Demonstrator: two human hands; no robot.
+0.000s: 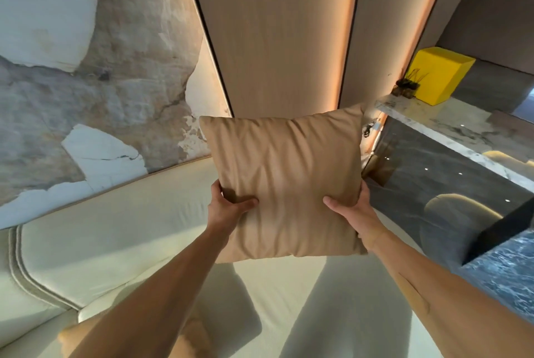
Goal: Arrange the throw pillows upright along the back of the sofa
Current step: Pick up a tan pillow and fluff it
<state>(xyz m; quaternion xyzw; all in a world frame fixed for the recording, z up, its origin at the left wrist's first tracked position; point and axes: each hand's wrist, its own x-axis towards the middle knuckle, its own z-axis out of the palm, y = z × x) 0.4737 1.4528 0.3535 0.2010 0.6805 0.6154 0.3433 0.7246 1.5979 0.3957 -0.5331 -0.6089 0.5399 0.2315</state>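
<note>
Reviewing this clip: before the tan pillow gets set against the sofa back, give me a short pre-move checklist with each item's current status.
1. Left hand grips the tan pillow at its lower left edge: ok.
2. Right hand grips the lower right edge: ok.
3. Pillow held upright, face toward the camera: ok.
4. Cream sofa back visible and bare to the left of the pillow: ok.
5. Spot directly behind the pillow free: cannot tell, hidden.
6. Second tan pillow at the bottom edge of the view standing upright: cannot tell, mostly behind the left arm.
</note>
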